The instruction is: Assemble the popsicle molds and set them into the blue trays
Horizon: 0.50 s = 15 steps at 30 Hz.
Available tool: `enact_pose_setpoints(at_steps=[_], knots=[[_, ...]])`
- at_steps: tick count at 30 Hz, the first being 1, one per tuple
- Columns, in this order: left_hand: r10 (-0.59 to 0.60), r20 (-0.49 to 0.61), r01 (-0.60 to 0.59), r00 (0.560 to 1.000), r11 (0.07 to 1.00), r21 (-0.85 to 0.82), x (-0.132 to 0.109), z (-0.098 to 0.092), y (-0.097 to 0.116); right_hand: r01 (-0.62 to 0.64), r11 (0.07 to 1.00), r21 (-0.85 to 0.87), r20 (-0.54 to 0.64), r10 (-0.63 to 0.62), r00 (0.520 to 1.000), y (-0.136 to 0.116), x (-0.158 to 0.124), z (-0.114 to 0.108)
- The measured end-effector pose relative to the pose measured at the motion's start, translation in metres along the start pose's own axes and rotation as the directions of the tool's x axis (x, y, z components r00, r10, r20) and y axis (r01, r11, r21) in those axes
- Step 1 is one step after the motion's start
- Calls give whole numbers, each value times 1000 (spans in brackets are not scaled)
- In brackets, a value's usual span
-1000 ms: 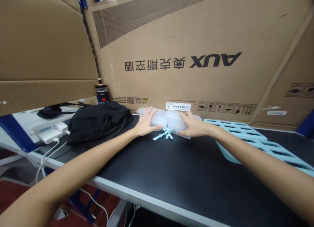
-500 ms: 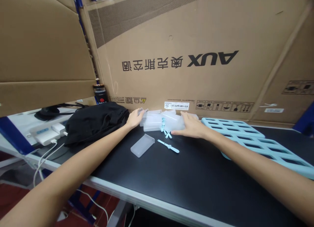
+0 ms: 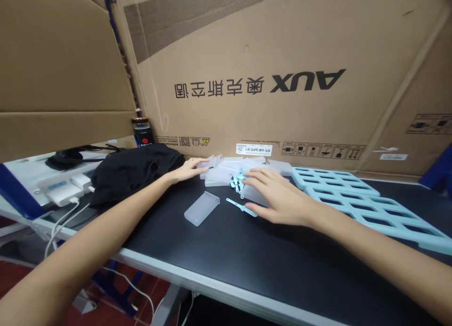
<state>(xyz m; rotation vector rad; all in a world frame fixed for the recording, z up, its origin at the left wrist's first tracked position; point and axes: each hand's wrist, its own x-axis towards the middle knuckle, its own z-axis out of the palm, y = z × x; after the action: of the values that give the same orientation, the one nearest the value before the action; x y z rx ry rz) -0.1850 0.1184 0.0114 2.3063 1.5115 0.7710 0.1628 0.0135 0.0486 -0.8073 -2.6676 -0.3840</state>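
A loose heap of frosted clear plastic cases [image 3: 219, 176] lies at the back of the black tabletop, against the cardboard. My left hand [image 3: 190, 169] rests at the heap's left end, fingers stretched out and touching a case. My right hand [image 3: 273, 194] is spread over the heap's right front, partly covering one case; nothing shows gripped in it. Between the hands lie several small light-blue plastic pieces [image 3: 237, 181]. Nearer me, a single light-blue stick-like piece [image 3: 235, 204] has its right end beside my right thumb. One separate frosted case [image 3: 202, 209] lies in front of the heap.
Two light-blue slotted racks [image 3: 334, 181] lie at the right. A black cloth bag [image 3: 130, 175] stands left, near a white power strip [image 3: 63, 194] with cables and a dark jar [image 3: 142, 132]. Behind rises a big cardboard panel [image 3: 226, 119]. A metal edge [image 3: 197, 281] borders the table's front.
My right hand has come nearer and spread over the front of the heap. My left hand has shifted slightly left. Some cases at the back right have moved and become more visible.
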Motion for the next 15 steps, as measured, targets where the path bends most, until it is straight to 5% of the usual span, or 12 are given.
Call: enact_pose_setpoints(at_steps=[4,15], knots=[[24,43,-25,999,999,27,-5,-4,4,55,998,-7,63,-54,997,-2,-12,7],[64,43,-67,997,995,69,0,8,3,-154,964,-216,13,161,987,25,20,42]])
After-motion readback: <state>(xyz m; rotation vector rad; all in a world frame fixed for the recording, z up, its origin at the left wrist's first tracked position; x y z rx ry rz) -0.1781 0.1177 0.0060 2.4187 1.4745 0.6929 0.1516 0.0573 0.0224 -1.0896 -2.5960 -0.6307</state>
